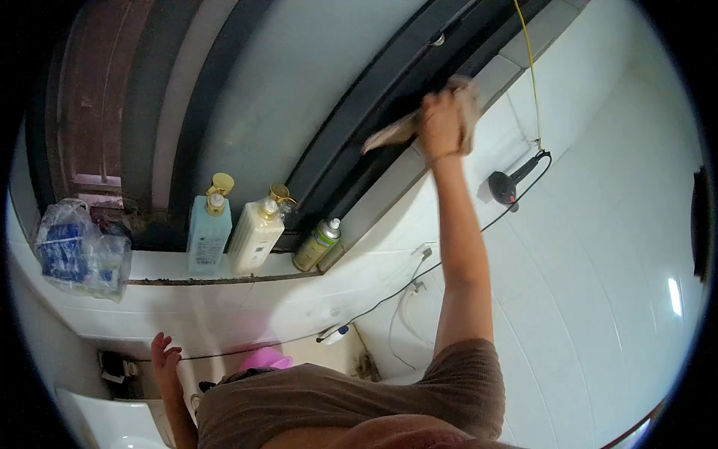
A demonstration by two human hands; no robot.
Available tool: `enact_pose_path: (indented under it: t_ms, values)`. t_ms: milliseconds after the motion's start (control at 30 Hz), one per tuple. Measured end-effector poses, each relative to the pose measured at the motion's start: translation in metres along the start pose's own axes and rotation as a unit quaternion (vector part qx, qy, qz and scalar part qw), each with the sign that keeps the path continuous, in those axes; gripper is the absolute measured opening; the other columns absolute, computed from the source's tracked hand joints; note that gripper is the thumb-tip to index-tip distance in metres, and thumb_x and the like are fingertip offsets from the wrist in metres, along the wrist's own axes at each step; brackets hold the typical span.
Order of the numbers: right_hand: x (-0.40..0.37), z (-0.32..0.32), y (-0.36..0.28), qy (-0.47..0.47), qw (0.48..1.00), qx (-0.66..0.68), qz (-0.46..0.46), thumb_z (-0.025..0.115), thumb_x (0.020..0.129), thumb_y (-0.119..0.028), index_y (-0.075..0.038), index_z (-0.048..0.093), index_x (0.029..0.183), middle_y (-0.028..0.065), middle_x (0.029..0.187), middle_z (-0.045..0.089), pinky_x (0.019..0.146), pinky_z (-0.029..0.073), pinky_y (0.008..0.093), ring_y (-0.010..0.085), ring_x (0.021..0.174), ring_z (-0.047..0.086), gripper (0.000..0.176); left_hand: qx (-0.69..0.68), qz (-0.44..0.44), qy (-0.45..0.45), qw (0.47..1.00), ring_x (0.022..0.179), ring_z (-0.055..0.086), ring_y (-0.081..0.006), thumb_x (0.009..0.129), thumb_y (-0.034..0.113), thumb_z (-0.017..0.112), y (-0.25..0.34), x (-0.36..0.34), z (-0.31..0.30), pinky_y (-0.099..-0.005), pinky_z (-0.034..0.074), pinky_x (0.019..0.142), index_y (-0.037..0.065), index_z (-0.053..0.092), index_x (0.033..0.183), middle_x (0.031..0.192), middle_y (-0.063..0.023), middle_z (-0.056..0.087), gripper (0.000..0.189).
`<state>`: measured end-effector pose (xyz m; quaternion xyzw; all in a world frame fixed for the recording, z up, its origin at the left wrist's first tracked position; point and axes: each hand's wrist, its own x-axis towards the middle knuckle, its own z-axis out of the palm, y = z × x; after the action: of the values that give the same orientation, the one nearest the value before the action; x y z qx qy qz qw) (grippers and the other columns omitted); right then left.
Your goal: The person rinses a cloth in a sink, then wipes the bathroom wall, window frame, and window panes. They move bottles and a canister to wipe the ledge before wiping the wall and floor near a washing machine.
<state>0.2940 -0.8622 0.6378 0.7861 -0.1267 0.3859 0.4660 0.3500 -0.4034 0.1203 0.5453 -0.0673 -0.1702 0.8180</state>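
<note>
High at the upper right, my right hand [441,123] is closed around a crumpled beige cloth [467,112]. The cloth lies against the dark window frame [389,82], and one end of it trails to the left of the hand. Hand and cloth are slightly blurred. My left hand [166,358] hangs low at the left, its fingers apart and loosely bent, with nothing in it.
On the sill stand a pale blue pump bottle [209,236], a cream pump bottle [256,236] and a green spray can [317,245]. A plastic bag [78,251] sits at their left. A hair dryer [505,185] hangs on the tiled wall. Below is a pink basin [265,358].
</note>
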Motion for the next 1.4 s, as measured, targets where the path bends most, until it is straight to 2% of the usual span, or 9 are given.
enact_pose_path:
  t_ms: [167,267,333,367,533,833,1033,1100,1400]
  values:
    - [-0.015,-0.018,0.003,0.004,0.996,0.000,-0.087,0.060,0.068,-0.014,-0.011,0.065,0.075,0.0107,0.091,0.055,0.086,0.040,0.0411,0.0295,0.098,0.047,0.010,0.009,-0.023,-0.009,1.000,0.088,0.051,-0.0156,0.077,0.018,0.057,0.012,0.002,0.000,-0.0285,0.042,0.076,0.009,0.040,0.132,0.117,-0.0084,0.049,0.058]
    - [0.035,0.001,0.070,0.058,0.998,0.023,-0.005,0.059,0.073,-0.016,-0.018,0.069,0.081,0.0091,0.110,0.054,0.092,0.038,0.0388,0.0289,0.113,0.042,0.013,0.037,-0.030,-0.006,0.999,0.088,0.051,-0.0149,0.077,0.018,0.056,0.018,0.001,0.003,-0.0285,0.041,0.077,0.011,0.041,0.131,0.117,-0.0079,0.049,0.057]
    - [0.081,-0.062,0.075,0.134,0.963,-0.225,-0.065,0.057,0.072,-0.017,-0.016,0.069,0.081,0.0112,0.116,0.052,0.098,0.031,0.0459,0.0315,0.116,0.038,0.015,-0.007,-0.022,0.016,1.000,0.088,0.051,-0.0145,0.077,0.017,0.055,0.005,0.001,0.006,-0.0284,0.041,0.078,0.012,0.041,0.132,0.117,-0.0076,0.049,0.057]
    - [0.081,-0.062,0.080,0.104,0.974,-0.192,-0.059,0.056,0.073,-0.015,-0.015,0.069,0.083,0.0130,0.125,0.047,0.101,0.024,0.0488,0.0342,0.118,0.034,0.017,-0.007,-0.022,0.016,1.000,0.088,0.051,-0.0145,0.077,0.017,0.055,0.004,-0.001,0.003,-0.0284,0.041,0.078,0.012,0.041,0.132,0.117,-0.0076,0.049,0.057]
    - [0.130,-0.062,0.109,0.121,0.974,-0.156,0.114,0.055,0.076,-0.014,-0.012,0.062,0.103,0.0181,0.118,0.049,0.098,0.032,0.0446,0.0378,0.113,0.039,0.028,-0.028,-0.030,0.071,0.997,0.090,0.050,-0.0152,0.079,0.014,0.052,-0.027,-0.001,0.004,-0.0291,0.041,0.079,0.012,0.040,0.132,0.119,-0.0075,0.048,0.055]
    - [0.112,-0.029,0.114,0.153,0.946,-0.283,0.036,0.053,0.080,-0.015,0.004,0.052,0.108,0.0204,0.112,0.049,0.095,0.036,0.0442,0.0371,0.110,0.042,0.034,-0.031,-0.002,0.127,0.991,0.093,0.050,-0.0157,0.081,0.019,0.053,-0.011,0.008,0.012,-0.0308,0.039,0.082,0.012,0.041,0.132,0.121,-0.0077,0.048,0.053]
    - [0.193,-0.045,0.182,0.225,0.962,-0.132,0.081,0.062,0.075,-0.018,-0.008,0.060,0.105,0.0192,0.103,0.057,0.085,0.045,0.0398,0.0354,0.101,0.051,0.031,-0.040,0.023,0.154,0.987,0.095,0.050,-0.0149,0.081,0.023,0.054,0.023,0.014,0.022,-0.0303,0.038,0.085,0.011,0.042,0.132,0.122,-0.0069,0.048,0.054]
    - [0.202,-0.072,0.162,0.290,0.934,0.148,0.150,0.063,0.073,-0.017,-0.009,0.061,0.101,0.0178,0.097,0.061,0.080,0.046,0.0405,0.0351,0.091,0.057,0.029,-0.029,0.025,0.169,0.985,0.095,0.050,-0.0145,0.082,0.023,0.054,0.039,0.015,0.033,-0.0304,0.037,0.086,0.011,0.042,0.132,0.123,-0.0067,0.048,0.053]
    - [0.190,-0.039,0.158,0.283,0.949,0.118,0.069,0.051,0.070,-0.009,-0.009,0.061,0.110,0.0197,0.108,0.059,0.091,0.042,0.0401,0.0384,0.102,0.054,0.042,-0.099,0.008,0.151,0.984,0.093,0.050,-0.0142,0.083,0.016,0.055,-0.003,0.005,-0.002,-0.0283,0.040,0.083,0.010,0.040,0.133,0.123,-0.0073,0.048,0.052]
